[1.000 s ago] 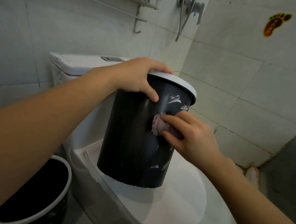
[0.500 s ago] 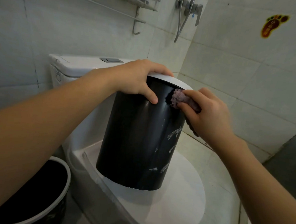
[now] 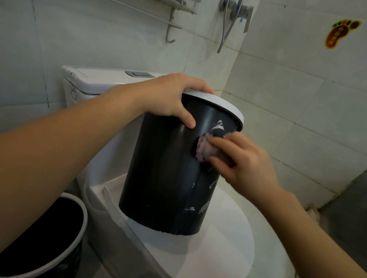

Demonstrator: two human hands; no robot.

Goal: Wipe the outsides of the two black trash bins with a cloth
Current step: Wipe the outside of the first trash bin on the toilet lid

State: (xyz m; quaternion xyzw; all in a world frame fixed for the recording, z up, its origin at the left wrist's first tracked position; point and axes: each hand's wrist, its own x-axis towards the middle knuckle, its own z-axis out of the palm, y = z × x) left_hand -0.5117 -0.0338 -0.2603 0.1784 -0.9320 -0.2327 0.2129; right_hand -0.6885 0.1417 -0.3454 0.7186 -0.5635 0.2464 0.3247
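Note:
A black trash bin (image 3: 165,176) with a white rim stands tilted on the closed toilet lid (image 3: 214,259). My left hand (image 3: 174,99) grips its rim from above, thumb down on the black wall. My right hand (image 3: 243,162) holds a small pinkish cloth (image 3: 204,149) and presses it against the bin's upper right side, just under the rim. White smears show on the wall around and below the cloth. A second black bin (image 3: 43,244) with a white rim stands on the floor at the lower left, partly hidden by my left forearm.
The white toilet tank (image 3: 91,79) stands behind the bin against the tiled wall. A metal shelf with a rail (image 3: 171,11) and a shower valve with hose (image 3: 235,11) hang above. A footprint sticker (image 3: 339,32) is on the right wall.
My right hand has slid the cloth down from the rim to the upper side of the bin. My left hand keeps its grip on the rim.

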